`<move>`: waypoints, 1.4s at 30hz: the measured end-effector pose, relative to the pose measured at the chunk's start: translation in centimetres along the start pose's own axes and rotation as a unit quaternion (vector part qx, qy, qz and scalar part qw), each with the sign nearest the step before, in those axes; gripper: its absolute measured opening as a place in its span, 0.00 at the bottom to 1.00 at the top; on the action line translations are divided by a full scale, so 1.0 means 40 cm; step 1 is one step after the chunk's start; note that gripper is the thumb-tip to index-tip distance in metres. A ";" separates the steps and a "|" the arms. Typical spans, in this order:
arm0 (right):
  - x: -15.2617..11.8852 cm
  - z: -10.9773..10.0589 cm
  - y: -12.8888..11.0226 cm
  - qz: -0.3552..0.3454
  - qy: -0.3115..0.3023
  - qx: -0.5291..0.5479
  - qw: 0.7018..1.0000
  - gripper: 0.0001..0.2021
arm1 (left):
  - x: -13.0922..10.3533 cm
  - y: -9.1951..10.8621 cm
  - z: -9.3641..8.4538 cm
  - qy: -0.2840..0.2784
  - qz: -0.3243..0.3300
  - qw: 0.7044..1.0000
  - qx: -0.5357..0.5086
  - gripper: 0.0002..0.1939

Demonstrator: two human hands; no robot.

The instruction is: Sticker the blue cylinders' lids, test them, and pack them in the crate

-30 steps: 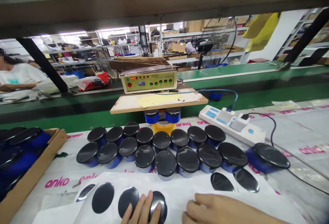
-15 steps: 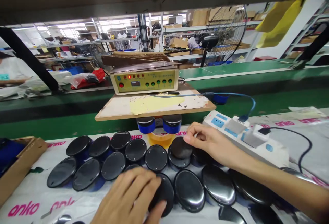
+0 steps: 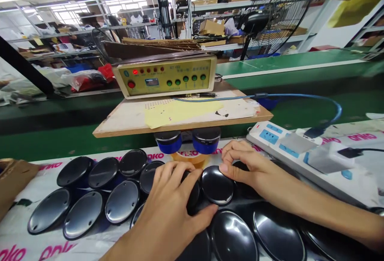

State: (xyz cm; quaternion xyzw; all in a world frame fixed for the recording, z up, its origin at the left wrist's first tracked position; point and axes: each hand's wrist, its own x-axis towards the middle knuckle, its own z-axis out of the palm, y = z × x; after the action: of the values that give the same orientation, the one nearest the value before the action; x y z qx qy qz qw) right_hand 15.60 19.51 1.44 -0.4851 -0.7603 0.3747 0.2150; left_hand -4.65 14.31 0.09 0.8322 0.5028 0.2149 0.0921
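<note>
Rows of round units with blue sides and black tops cover the bench. My right hand (image 3: 247, 165) has its thumb and curled fingers at the upper right rim of a glossy black round cover (image 3: 217, 187), which lies flat on one unit. My left hand (image 3: 177, 197) reaches over the units just left of that cover, fingers bent and thumb apart, with nothing visible in its grasp. It partly hides the unit beneath it. Left of it, several matt black tops (image 3: 122, 201) show small holes. Nearer me are shiny black covers (image 3: 234, 235).
A yellow-fronted tester (image 3: 168, 77) with a red light stands on a wooden board (image 3: 183, 127). Below the board hang two blue-and-black round units (image 3: 206, 141). A white power strip (image 3: 288, 153) with plugs and cables lies right, a cardboard box (image 3: 18, 181) left.
The black cover in my right hand has gone from tilted and off-centre to flat on its unit. My left hand has moved forward from a nearer disc toward it. The view has shifted closer.
</note>
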 end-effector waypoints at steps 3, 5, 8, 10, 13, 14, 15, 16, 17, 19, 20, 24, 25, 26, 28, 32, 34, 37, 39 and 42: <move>-0.001 0.001 0.005 -0.008 -0.008 -0.014 1.000 0.11 | -0.002 -0.002 0.002 0.005 0.010 1.000 0.005 0.23; -0.002 0.003 0.006 -0.013 -0.006 -0.028 0.999 0.11 | -0.003 -0.003 0.002 0.008 0.016 1.000 0.011 0.22; -0.006 0.008 0.005 -0.020 0.008 -0.051 0.998 0.11 | -0.003 -0.003 0.000 0.011 0.021 1.000 0.018 0.22; -0.010 0.012 0.004 -0.025 0.018 -0.066 0.997 0.10 | -0.004 -0.003 -0.001 0.012 0.024 0.999 0.021 0.22; -0.016 0.018 0.005 -0.041 0.031 -0.089 0.995 0.09 | -0.007 -0.005 0.000 0.011 0.030 0.999 0.026 0.23; -0.018 0.020 0.006 -0.047 0.037 -0.099 0.993 0.09 | -0.007 -0.005 0.001 0.012 0.033 0.999 0.028 0.23; -0.019 0.023 0.007 -0.053 0.044 -0.108 0.992 0.09 | -0.007 -0.006 0.001 0.012 0.033 0.999 0.029 0.22; -0.020 0.025 0.008 -0.059 0.052 -0.117 0.990 0.09 | -0.007 -0.007 0.001 0.012 0.034 0.999 0.030 0.22; -0.021 0.027 0.009 -0.062 0.058 -0.125 0.988 0.09 | -0.007 -0.007 0.001 0.012 0.035 0.999 0.031 0.22; -0.022 0.031 0.010 -0.064 0.065 -0.136 0.987 0.09 | -0.006 -0.007 0.000 0.018 0.040 0.998 0.033 0.23; -0.022 0.032 0.010 -0.064 0.064 -0.138 0.986 0.09 | -0.005 -0.007 -0.001 0.020 0.042 0.998 0.035 0.23; -0.022 0.032 0.010 -0.071 0.060 -0.139 0.986 0.10 | -0.005 -0.004 -0.005 0.023 0.043 0.998 0.031 0.22; -0.022 0.032 0.010 -0.074 0.059 -0.140 0.986 0.10 | -0.005 -0.004 -0.005 0.021 0.040 0.998 0.031 0.22; -0.022 0.031 0.010 -0.076 0.058 -0.142 0.985 0.10 | -0.005 -0.004 -0.005 0.021 0.038 0.999 0.031 0.21; -0.023 0.030 0.009 -0.076 0.057 -0.146 0.985 0.10 | -0.006 -0.003 -0.004 0.022 0.033 0.999 0.035 0.20; -0.025 0.029 0.007 -0.073 0.051 -0.157 0.984 0.10 | -0.006 -0.004 -0.003 0.021 0.030 0.999 0.037 0.19; -0.026 0.031 0.007 -0.074 0.052 -0.163 0.983 0.10 | -0.005 -0.004 -0.003 0.021 0.034 0.999 0.034 0.20; -0.028 0.034 0.010 -0.073 0.057 -0.166 0.982 0.09 | -0.002 -0.004 -0.004 0.022 0.036 0.999 0.030 0.20; -0.029 0.036 0.012 -0.072 0.058 -0.164 0.982 0.09 | -0.001 -0.004 -0.003 0.022 0.038 0.999 0.027 0.20; -0.030 0.037 0.015 -0.076 0.061 -0.159 0.982 0.09 | -0.001 -0.006 0.000 0.021 0.040 0.999 0.026 0.21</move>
State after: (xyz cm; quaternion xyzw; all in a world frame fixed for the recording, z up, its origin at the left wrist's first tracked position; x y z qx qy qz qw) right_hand 15.45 18.03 0.10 -0.4756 -0.8305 0.2012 0.2089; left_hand -4.86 14.39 0.00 0.8490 0.4761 0.2233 0.0513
